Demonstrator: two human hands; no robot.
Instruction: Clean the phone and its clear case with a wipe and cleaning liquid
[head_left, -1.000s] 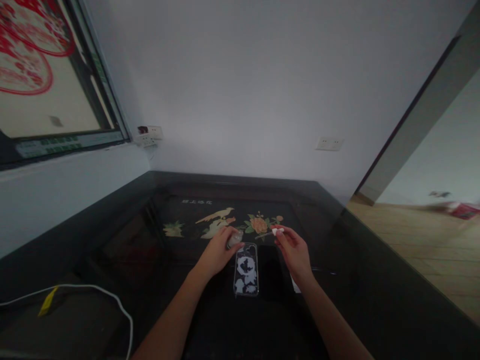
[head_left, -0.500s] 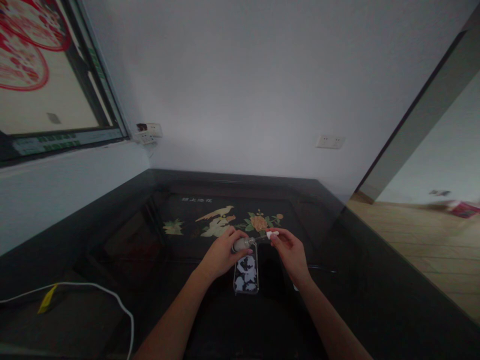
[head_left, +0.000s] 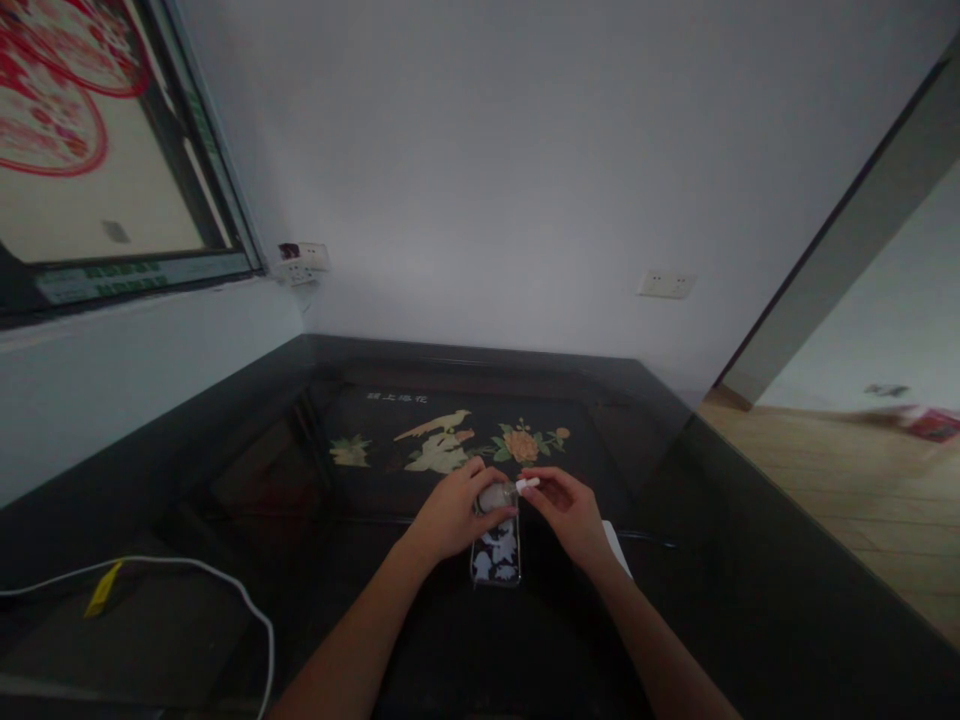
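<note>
The head view showed the person's two hands meeting just over the far end of a patterned phone case [head_left: 496, 556], which lay flat on the dark, glossy counter [head_left: 750, 610]. The left hand [head_left: 448, 517] was curled closed around a small pale bottle [head_left: 495, 497], held tilted on its side directly above the case's far edge. The right hand [head_left: 574, 515] had thumb and forefinger pinched shut on a white-capped dropper [head_left: 528, 484], whose stem met the bottle's mouth; whether the stem was inside the neck or just at its lip was too small to tell. To the right of the case, a corner of a white card [head_left: 619, 548] showed from under the right wrist. Beyond the case lay an inlaid bird-and-flower panel [head_left: 450, 447] set into the counter, and well to the left of the case a white cable [head_left: 232, 590] looped across the surface. The main risk seemed to be spillage: with the bottle tipped and uncapped right above the case, a loosened grip or a jog of the left wrist could let liquid run out onto the case and the counter. A dropper pulled away too quickly might also fling drops, and its thin stem could knock against the neck and jar the bottle from the fingers.
</note>
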